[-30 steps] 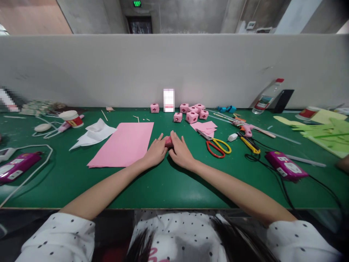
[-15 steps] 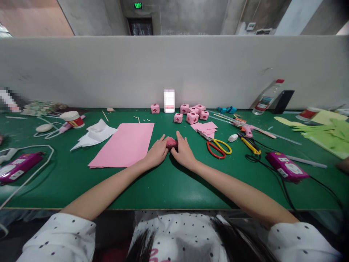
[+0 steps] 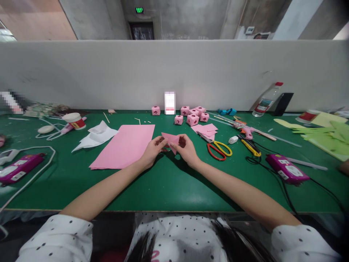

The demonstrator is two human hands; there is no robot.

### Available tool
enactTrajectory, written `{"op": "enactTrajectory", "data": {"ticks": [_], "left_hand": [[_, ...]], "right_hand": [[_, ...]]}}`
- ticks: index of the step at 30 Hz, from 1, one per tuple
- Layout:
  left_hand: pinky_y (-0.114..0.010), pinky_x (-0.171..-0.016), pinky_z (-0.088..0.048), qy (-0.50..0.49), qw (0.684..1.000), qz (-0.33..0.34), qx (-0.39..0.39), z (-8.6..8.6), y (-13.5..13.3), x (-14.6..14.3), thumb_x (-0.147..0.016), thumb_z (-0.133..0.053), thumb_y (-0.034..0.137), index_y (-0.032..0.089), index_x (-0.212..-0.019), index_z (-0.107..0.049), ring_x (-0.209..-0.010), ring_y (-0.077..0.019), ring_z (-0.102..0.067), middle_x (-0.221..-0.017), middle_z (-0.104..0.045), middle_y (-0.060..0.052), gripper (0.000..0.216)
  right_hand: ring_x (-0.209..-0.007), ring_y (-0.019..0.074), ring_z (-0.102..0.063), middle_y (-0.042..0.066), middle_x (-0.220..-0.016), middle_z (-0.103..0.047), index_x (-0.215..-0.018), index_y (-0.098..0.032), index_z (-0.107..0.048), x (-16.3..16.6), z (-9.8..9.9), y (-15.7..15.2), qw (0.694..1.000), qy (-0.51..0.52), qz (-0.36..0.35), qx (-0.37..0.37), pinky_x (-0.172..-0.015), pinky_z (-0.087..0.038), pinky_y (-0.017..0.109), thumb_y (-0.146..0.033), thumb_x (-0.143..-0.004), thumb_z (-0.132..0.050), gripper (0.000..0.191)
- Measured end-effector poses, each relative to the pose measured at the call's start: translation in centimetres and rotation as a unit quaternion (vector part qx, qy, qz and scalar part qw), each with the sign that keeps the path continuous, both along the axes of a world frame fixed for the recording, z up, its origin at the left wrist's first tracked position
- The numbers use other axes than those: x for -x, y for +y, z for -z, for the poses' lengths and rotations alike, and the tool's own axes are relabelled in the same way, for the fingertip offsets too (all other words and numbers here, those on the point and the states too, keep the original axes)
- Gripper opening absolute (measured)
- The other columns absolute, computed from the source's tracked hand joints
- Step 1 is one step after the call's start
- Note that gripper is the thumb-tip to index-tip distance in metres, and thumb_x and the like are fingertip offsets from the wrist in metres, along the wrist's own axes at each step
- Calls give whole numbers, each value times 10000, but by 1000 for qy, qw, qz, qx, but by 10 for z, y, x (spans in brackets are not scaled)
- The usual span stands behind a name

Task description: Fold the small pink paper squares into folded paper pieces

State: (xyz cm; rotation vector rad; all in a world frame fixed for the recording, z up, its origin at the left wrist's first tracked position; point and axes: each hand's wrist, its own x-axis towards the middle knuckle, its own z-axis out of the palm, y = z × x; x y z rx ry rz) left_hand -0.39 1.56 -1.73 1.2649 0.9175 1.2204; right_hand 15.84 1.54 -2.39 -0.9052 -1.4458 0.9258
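Note:
My left hand [image 3: 152,151] and my right hand [image 3: 186,150] both pinch a small folded pink paper piece [image 3: 171,139], held just above the green table [image 3: 169,185]. The piece has a pointed, triangular outline. A large pink paper sheet [image 3: 125,145] lies flat to the left of my left hand. Several finished pink paper cubes [image 3: 192,115] sit beyond my hands near the grey partition, with small pink paper squares [image 3: 206,129] beside them.
Red-and-yellow scissors [image 3: 218,149], a yellow cutter [image 3: 250,146] and a pink glue gun [image 3: 245,129] lie to the right. Purple power strips sit at right [image 3: 287,168] and left [image 3: 19,168]. White paper [image 3: 95,135], a paper cup [image 3: 74,120], a bottle [image 3: 265,101] and green paper [image 3: 324,134] are around.
Both hands were pressing the pink piece flat on the table; now they have lifted it and hold it up between the fingertips, partly unfolded into a pointed shape.

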Motion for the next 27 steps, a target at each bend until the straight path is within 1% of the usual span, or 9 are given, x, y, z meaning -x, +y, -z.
{"op": "enactTrajectory", "data": {"ticks": [3, 6, 8, 11, 15, 19, 23, 25, 27], "left_hand": [[-265, -720, -538, -65, 996, 46, 44, -1, -1, 0, -794, -731, 401, 125, -1006, -657, -843, -175, -665, -981, -701, -89, 355], [-283, -678, -554, -115, 986, 84, 82, -5, -2, 1, -850, -676, 396, 123, -992, -652, -735, -166, -667, -883, -705, -78, 308], [-291, -664, -565, -136, 979, 103, 107, -7, -2, 2, -903, -611, 366, 124, -983, -650, -689, -157, -665, -869, -704, -78, 257], [-273, -634, -577, -156, 969, 110, 159, -10, -3, 2, -948, -544, 293, 139, -1000, -648, -649, -129, -655, -877, -699, -63, 193], [-248, -616, -579, -192, 956, 104, 196, -12, -7, -4, -969, -508, 247, 157, -1037, -643, -564, -84, -610, -868, -693, -39, 176], [-208, -583, -556, -227, 948, 75, 208, -13, -12, -12, -984, -465, 211, 168, -1053, -636, -557, -77, -601, -822, -680, -23, 189], [-213, -611, -562, -225, 945, 83, 221, -11, -15, -15, -996, -451, 257, 148, -986, -636, -592, -87, -618, -795, -667, -33, 216], [-228, -633, -569, -219, 947, 93, 218, -10, -16, -16, -991, -454, 246, 155, -1007, -635, -645, -100, -642, -846, -676, -41, 204], [-247, -646, -577, -211, 947, 95, 222, -8, -16, -16, -981, -467, 226, 162, -1004, -636, -676, -109, -656, -881, -680, -42, 182]], "right_hand": [[-825, 161, -642, 37, -960, -661, -1039, -201, -566, 5, -6, -8, 999, 5, -43, 7, -751, -554, 300, -391, -704, -759, 431], [-726, 138, -642, 20, -976, -646, -1244, -227, -543, 3, -13, -14, 993, 25, -114, 36, -671, -562, 286, -398, -726, -747, 582], [-654, 122, -615, 2, -921, -639, -1289, -242, -551, 0, -15, -14, 989, 18, -138, 44, -629, -552, 278, -406, -748, -736, 595], [-653, 113, -557, -5, -846, -610, -1208, -233, -653, -4, -14, -10, 995, -37, -96, -2, -626, -522, 256, -414, -750, -752, 503], [-800, 139, -546, 35, -987, -535, -1202, -278, -690, -6, -11, -6, 989, -122, -15, -85, -655, -515, 255, -405, -728, -789, 501], [-1084, 209, -536, 66, -1171, -479, -1212, -329, -678, -6, -8, -9, 978, -160, 8, -131, -828, -539, 320, -384, -721, -806, 510], [-1175, 237, -506, 80, -1258, -456, -1238, -322, -659, -3, -7, -11, 976, -164, 25, -143, -972, -502, 390, -364, -695, -832, 571], [-1174, 239, -506, 72, -1275, -474, -1165, -323, -702, -2, -8, -12, 972, -174, 35, -152, -1035, -461, 424, -352, -707, -825, 475], [-1166, 238, -509, 58, -1279, -497, -1051, -322, -747, -2, -9, -13, 970, -179, 44, -159, -1055, -441, 438, -342, -756, -788, 299]]}}
